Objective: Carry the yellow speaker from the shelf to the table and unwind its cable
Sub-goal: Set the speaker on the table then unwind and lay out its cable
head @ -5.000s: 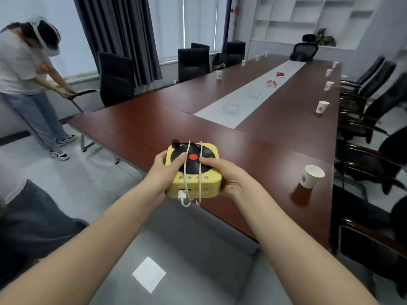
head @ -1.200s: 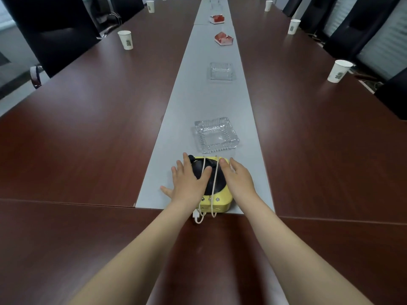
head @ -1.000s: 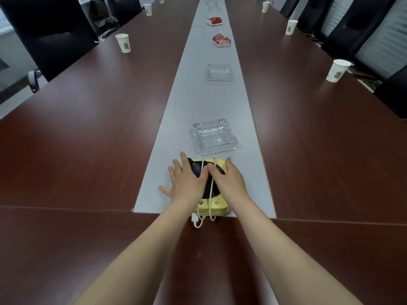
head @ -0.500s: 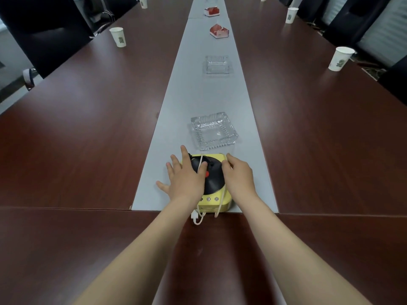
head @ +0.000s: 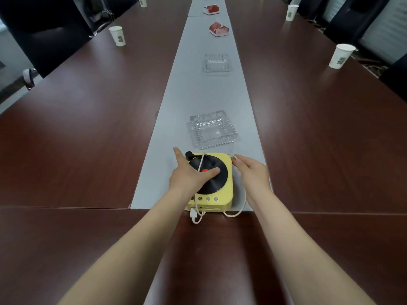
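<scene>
The yellow speaker (head: 222, 195), shaped like a small record player with a black disc on top, sits on the grey centre strip (head: 209, 95) of the long table. My left hand (head: 189, 175) lies flat on its top and presses it down. One turn of the white cable (head: 243, 205) still crosses the disc; another loop hangs off the speaker's right side. My right hand (head: 253, 172) pinches that loop beside the speaker's far right corner. The cable's white plug lies at the front edge.
A glass ashtray (head: 212, 129) stands just beyond the speaker, a second one (head: 217, 62) farther along the strip, then red and white boxes (head: 219, 29). Paper cups (head: 340, 56) stand near both long edges of the brown table (head: 77, 128). Black chairs (head: 44, 29) line the sides.
The speaker came down from my hands onto the table. In the last half second my right hand slid a cable loop off the top to the right side; my left hand stays on top.
</scene>
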The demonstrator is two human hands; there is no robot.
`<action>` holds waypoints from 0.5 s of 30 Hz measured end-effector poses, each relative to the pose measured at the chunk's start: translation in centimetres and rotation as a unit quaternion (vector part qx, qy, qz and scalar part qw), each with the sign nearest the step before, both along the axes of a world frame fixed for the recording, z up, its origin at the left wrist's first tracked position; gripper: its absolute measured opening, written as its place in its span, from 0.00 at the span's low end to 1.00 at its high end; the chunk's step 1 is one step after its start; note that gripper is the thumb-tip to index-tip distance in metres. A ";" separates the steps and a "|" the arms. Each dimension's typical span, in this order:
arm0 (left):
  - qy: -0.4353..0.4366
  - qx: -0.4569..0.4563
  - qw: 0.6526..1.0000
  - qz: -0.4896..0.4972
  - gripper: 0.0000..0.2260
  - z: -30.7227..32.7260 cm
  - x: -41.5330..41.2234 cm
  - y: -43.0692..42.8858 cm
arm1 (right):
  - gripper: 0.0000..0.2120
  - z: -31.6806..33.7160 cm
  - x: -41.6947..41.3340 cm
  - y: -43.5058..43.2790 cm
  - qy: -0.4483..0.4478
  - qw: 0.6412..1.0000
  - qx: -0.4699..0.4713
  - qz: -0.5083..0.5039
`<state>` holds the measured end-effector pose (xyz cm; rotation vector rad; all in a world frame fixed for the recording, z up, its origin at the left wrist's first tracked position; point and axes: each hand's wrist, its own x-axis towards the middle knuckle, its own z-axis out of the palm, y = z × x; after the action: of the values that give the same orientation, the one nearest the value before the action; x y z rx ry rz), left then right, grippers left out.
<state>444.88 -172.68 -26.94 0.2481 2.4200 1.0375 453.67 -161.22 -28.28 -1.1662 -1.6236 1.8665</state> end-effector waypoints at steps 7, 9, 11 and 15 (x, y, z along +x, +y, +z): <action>-0.084 0.070 0.994 0.029 0.53 -0.6 0.1 -0.7 | 0.12 -0.1 0.5 0.0 0.049 0.993 -0.104 -0.020; -0.075 0.086 0.993 0.039 0.46 -1.0 0.3 -0.8 | 0.11 -0.2 0.5 -0.1 0.064 0.991 -0.113 -0.018; -0.059 0.113 0.991 0.041 0.38 -1.3 0.3 -0.9 | 0.11 -0.2 0.5 -0.2 0.076 0.991 -0.112 -0.018; -0.036 0.145 0.988 0.037 0.38 -1.2 0.6 -0.8 | 0.07 -0.3 0.5 -0.3 0.063 0.995 -0.079 -0.008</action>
<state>445.47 -173.51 -28.13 0.2162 2.2237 1.4082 454.21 -161.52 -28.54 -1.0946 -1.4172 2.0465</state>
